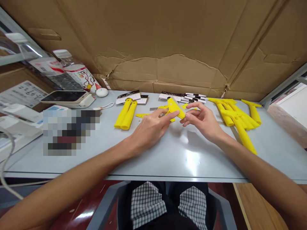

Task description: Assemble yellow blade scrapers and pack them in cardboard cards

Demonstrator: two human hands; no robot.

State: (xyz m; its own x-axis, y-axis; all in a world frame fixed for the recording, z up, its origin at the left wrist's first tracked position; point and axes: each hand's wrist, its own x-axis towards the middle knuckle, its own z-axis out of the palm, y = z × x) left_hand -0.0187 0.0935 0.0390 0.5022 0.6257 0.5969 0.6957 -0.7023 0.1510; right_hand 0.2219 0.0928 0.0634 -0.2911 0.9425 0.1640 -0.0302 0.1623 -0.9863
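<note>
My left hand [153, 126] is closed on a yellow scraper head [173, 108], a flat angular plastic part with a small screw in its face. My right hand [202, 119] is at the head's right end, fingers bent and apart; whether its fingertips touch the plastic I cannot tell. Behind my hands lie more flat yellow plastic parts [142, 115], partly hidden, and a thin metal blade [154, 109]. Two yellow tubular handles [125, 115] lie side by side left of my left hand. To the right of my right hand, several yellow T-shaped scrapers [242, 127] lie in a pile.
Black-and-white cards [131, 96] and further packets [195, 96] lie along the back, before a cardboard sheet [187, 38]. At left are a phone [64, 96], two bottles [80, 75], a white earbud case [102, 92] and a cable [9, 153]. The grey table's front edge [168, 177] is near my lap.
</note>
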